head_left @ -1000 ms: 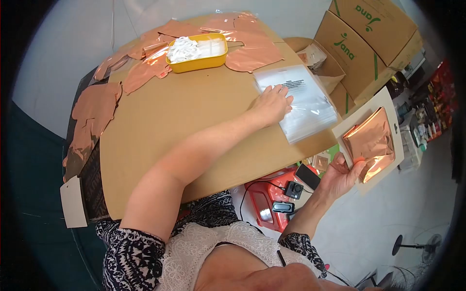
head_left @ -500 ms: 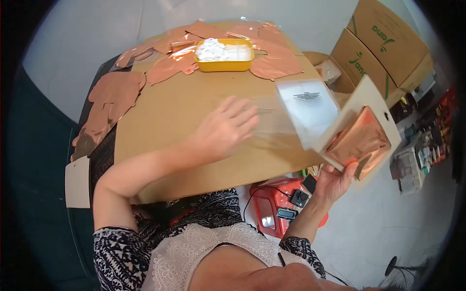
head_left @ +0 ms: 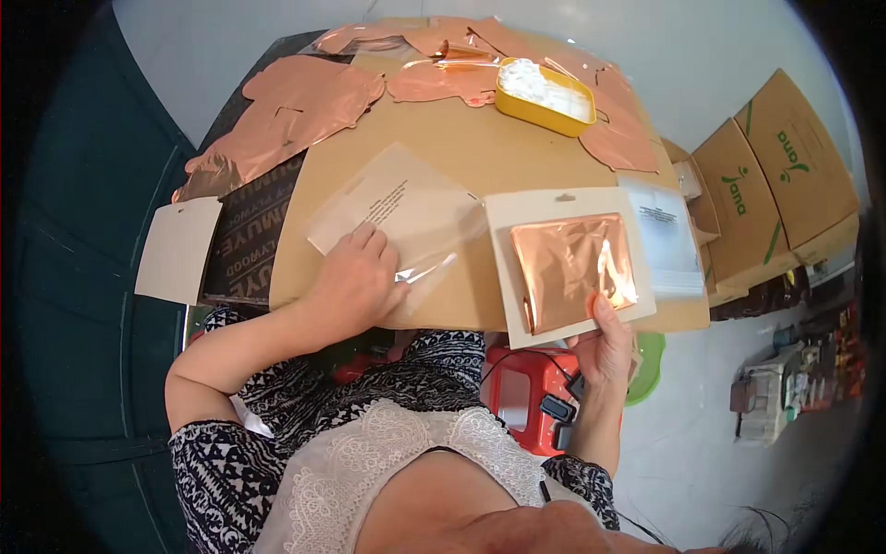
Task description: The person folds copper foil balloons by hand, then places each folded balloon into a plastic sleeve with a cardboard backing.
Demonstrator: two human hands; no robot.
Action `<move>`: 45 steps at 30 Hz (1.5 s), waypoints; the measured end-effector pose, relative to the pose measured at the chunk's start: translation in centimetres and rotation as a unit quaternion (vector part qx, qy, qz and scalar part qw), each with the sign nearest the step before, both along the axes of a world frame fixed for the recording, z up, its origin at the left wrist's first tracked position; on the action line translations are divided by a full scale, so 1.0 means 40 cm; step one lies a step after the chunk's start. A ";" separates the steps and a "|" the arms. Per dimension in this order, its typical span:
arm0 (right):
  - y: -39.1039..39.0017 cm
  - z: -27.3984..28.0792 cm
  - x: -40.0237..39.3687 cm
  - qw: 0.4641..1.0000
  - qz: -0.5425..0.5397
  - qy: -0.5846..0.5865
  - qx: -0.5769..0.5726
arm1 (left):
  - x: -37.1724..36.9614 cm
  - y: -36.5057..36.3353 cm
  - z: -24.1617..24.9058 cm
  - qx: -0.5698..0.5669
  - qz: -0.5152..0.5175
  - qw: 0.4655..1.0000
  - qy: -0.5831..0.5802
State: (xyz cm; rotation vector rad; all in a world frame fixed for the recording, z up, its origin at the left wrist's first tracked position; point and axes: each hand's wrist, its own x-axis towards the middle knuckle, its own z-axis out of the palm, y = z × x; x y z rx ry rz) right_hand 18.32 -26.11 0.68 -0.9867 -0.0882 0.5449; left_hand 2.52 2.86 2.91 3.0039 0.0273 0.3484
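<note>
Gripping copper-foil packet (head_left: pixel 568 268) on backing card (head_left: pixel 535 210): right hand (head_left: pixel 604 343), thumb closed | left hand (head_left: pixel 358 277): fingers curled over printed clear bag (head_left: pixel 429 217), pinch unclear | bag: on cardboard (head_left: pixel 443 138), left of card, left hand nearer

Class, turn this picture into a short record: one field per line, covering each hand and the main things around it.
Left hand: on a clear bag
Bag: flat on the cardboard, printed with small text
Right hand: holding a card, thumb in front
On the card: folded copper foil
Tub: yellow, far side, white contents too small to identify
Foil shapes: along the far and left edges
Bag stack: right side, partly behind the card
Boxes: beyond the right edge
</note>
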 end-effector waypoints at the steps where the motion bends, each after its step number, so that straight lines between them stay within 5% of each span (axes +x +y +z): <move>1: -0.004 0.004 -0.008 1.000 0.021 0.005 -0.016 | 0.005 0.002 -0.001 -0.005 -0.007 1.000 -0.011; 16: -0.024 -0.014 -0.007 0.975 0.166 0.051 -0.136 | 0.077 0.015 -0.069 -0.068 0.034 0.996 -0.052; 45: -0.077 0.028 0.023 0.990 0.056 -0.048 -0.121 | 0.097 0.022 -0.056 0.052 -0.061 0.995 -0.063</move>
